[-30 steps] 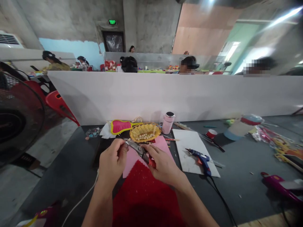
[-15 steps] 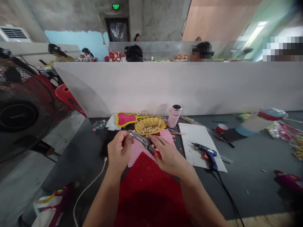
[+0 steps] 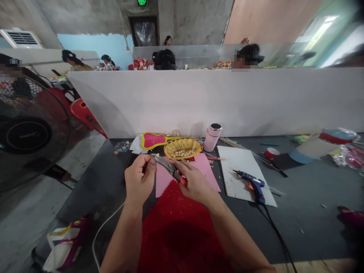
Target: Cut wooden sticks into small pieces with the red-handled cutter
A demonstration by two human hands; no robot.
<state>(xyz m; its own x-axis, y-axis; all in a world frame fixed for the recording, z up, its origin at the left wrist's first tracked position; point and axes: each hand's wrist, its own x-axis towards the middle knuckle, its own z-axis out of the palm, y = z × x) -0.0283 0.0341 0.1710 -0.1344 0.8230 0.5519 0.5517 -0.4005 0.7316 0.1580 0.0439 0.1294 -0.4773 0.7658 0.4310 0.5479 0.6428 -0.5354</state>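
Observation:
A pair of pliers (image 3: 167, 165) with grey metal jaws and red-orange grips is held in my right hand (image 3: 196, 184), its jaws pointing left. My left hand (image 3: 140, 176) pinches thumb against forefinger right at the jaw tips. A tiny pale piece (image 3: 157, 155) shows there, too small to name. Below both hands spreads a red fuzzy cloth (image 3: 176, 227), dotted with light crumbs. Under its far corner lies a pink sheet (image 3: 206, 172). Just beyond the hands is a yellow woven basket (image 3: 184, 143) with several small pale beads in it.
A blue glue gun (image 3: 251, 184) rests on a white board (image 3: 234, 159) to the right, its black cord running forward. Behind stand a pink flask (image 3: 213, 137) and a white partition (image 3: 182, 98). A white cable (image 3: 104, 227) crosses at left, near a fan (image 3: 27, 134).
The view has shifted slightly, so the table things sit a little farther right. A pale bit now shows at the pliers' tips. Both hands keep nearly the same pose.

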